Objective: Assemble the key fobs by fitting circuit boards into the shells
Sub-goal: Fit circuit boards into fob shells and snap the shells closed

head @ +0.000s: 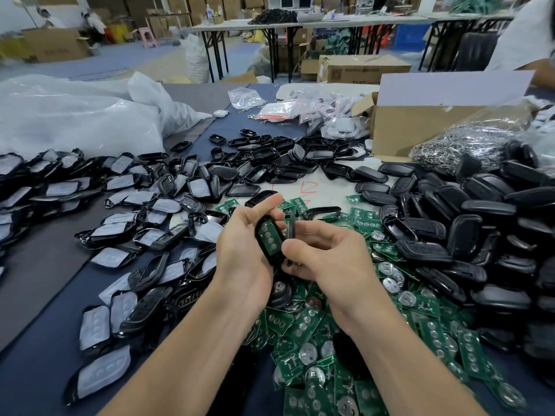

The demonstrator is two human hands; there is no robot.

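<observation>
My left hand [243, 247] grips a black key fob shell [270, 240] with a green circuit board lying inside it, buttons side up. My right hand [327, 256] holds a second thin black shell piece [292, 226] edge-on just right of the first, and its thumb presses on the lower end of the board. Below and right of my hands lies a heap of green circuit boards [345, 349]. Empty black shells [468, 232] are piled at the right, and shells with white pads [99, 325] are spread at the left.
A cardboard box [420, 127] and a bag of metal rings [468, 145] stand at the back right. Big white plastic bags [75, 115] fill the back left. Another person's arm [543, 72] shows at the far right edge. More open shells [270, 157] lie in the middle.
</observation>
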